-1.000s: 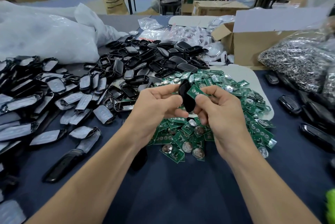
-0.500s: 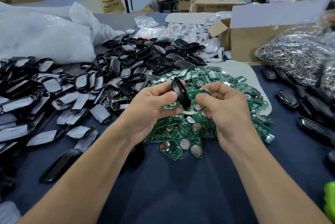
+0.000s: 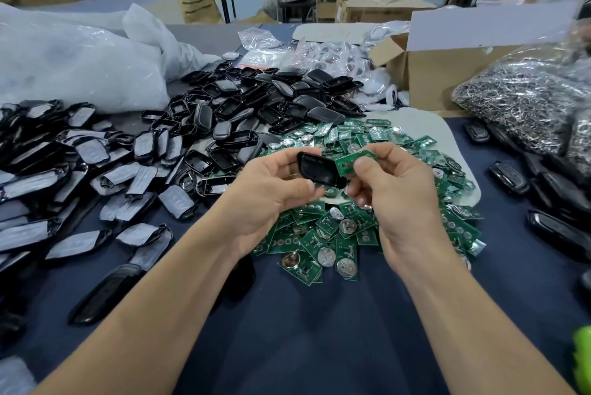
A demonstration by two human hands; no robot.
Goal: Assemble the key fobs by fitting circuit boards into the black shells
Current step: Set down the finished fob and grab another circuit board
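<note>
Two parts are in play, one in each grip. Your left grip (image 3: 268, 199) curls round a black shell (image 3: 319, 169), thumb on the near edge and fingers behind, with the hollow side turned up toward you. Your right grip (image 3: 399, 196) pinches a green circuit board (image 3: 353, 160) between thumb and fingertips. The board's left end meets the shell's right end, though I cannot tell whether they actually touch, and it is plainly not seated. You hold both in the air above the heap of loose boards (image 3: 335, 234) on the desk (image 3: 319, 330), with the pile of empty shells (image 3: 256, 107) lying beyond.

By my reading you are at the fitting step itself: parts picked, alignment under way, nothing pressed home. The next move probably calls for laying the board flat over the hollow, matching its outline to the cavity. Then press it down with a thumb while your left grip keeps the shell steady. Check which face goes up first, since a board forced in reversed could jam or crack.
</note>
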